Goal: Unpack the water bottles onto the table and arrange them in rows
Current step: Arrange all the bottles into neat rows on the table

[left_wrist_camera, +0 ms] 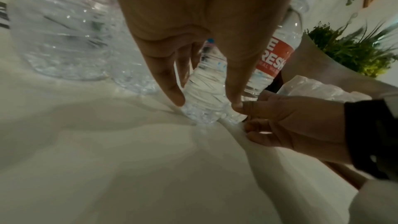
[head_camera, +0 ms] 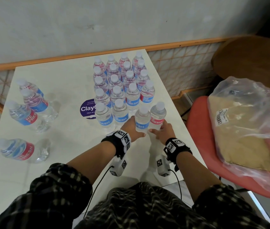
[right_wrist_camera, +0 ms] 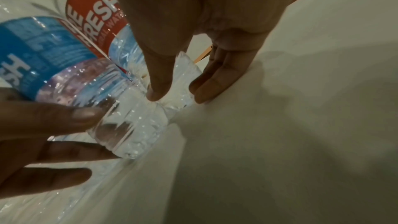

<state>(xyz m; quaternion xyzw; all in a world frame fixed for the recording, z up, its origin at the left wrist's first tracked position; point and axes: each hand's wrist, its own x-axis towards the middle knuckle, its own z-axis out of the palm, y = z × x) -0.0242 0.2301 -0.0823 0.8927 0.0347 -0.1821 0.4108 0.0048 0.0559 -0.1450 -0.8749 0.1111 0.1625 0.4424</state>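
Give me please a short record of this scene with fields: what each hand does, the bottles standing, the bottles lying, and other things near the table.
left hand: grips the blue-label bottle, low on its body
right hand: grips the red-label bottle, beside the first
standing bottles: upright block in rows, far right of the table
lying bottles: four on their sides, left part
other: plastic bag on a red chair, right of table

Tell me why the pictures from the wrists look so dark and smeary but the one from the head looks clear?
Head view: bright and fairly sharp, label print readable, table edges bent by the wide lens. Left wrist view: dim, the left hand and its bottle soft with blur. Right wrist view: dim and grainy, the right hand looming large, its red-label bottle stretched.
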